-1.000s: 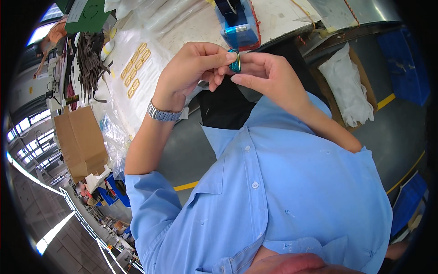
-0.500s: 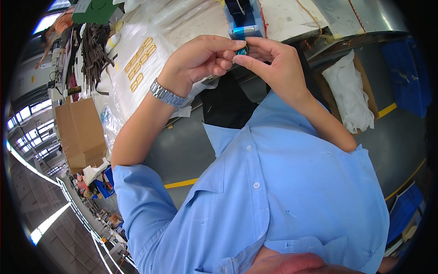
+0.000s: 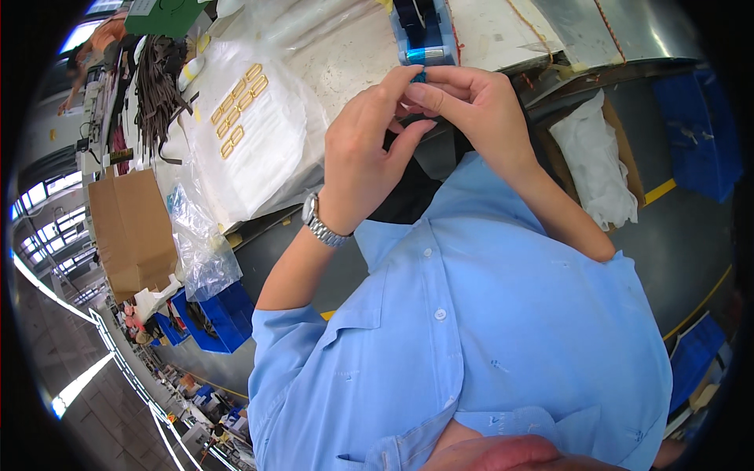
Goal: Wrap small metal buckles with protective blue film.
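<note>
At the front edge of the worktable, both my hands meet around a small piece with shiny blue film (image 3: 420, 76). My right hand (image 3: 487, 110) pinches it between thumb and bent fingers. Against the same piece presses the index fingertip of my left hand (image 3: 365, 141), its thumb standing apart below. Fingers hide most of the piece, so its full shape cannot be made out. Just beyond them stands a blue tape dispenser (image 3: 448, 35), with a strip of glossy blue tape (image 3: 426, 56) at its near end. Gold oval rings (image 3: 239, 100) lie in rows to the left on white sheeting.
Dark straps (image 3: 159, 86) hang over the table's left part, near a green box (image 3: 166, 17). A cardboard box (image 3: 132, 228), clear plastic bag (image 3: 206, 255) and blue bin (image 3: 224, 318) stand at the left. White wrapped material (image 3: 593, 161) fills a carton on the right.
My left hand has turned over, its back now upward, its thumb moved away from the piece, and its elbow has come inward. My right hand stays nearly in place.
</note>
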Tool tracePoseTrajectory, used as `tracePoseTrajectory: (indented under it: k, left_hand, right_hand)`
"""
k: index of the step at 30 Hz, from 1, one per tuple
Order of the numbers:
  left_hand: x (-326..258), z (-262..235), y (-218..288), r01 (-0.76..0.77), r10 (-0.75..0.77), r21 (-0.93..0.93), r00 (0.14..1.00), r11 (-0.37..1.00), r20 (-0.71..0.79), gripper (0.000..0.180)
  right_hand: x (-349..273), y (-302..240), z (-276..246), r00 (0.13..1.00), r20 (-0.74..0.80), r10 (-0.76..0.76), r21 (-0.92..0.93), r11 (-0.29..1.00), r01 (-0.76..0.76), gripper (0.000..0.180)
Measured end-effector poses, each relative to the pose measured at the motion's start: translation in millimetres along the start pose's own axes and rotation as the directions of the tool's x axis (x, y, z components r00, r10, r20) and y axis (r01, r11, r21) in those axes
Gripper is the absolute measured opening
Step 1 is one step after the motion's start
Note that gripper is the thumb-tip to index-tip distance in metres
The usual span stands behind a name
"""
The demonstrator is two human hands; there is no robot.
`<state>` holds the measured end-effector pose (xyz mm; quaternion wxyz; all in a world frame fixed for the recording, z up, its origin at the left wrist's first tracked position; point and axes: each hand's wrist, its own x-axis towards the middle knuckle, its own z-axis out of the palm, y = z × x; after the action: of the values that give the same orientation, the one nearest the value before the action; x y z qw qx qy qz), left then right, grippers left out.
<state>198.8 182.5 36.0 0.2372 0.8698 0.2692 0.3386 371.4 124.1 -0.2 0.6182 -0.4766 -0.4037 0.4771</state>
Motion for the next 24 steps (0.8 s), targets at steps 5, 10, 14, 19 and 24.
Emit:
tracePoseTrajectory:
  k: [5,10,14,19,24]
  left_hand:
    - [3,23,-18,-0.131,0.139,0.064,0.980,0.989,-0.146,0.036]
    - [-27,38,-20,0.093,-0.088,-0.044,0.992,0.995,0.091,0.035]
    - [-38,25,-3,0.431,-0.384,-0.452,0.902,0.781,0.197,0.033]
    - [-51,13,-5,0.465,-0.431,-0.694,0.870,0.550,0.241,0.027]
    - [-58,-2,-15,0.498,-0.390,-0.500,0.867,0.709,0.311,0.032]
  right_hand:
    - [2,3,-4,1.000,-0.014,-0.012,-0.045,0.999,0.011,0.033]
    - [-27,29,-9,0.974,-0.074,0.216,-0.013,0.976,-0.218,0.033]
    - [-40,18,-12,0.990,0.006,0.142,-0.052,0.989,-0.141,0.030]
    - [-39,3,-9,0.990,0.141,-0.017,-0.390,0.918,0.071,0.025]
    - [-27,10,-13,0.960,0.226,0.164,-0.206,0.972,-0.117,0.021]
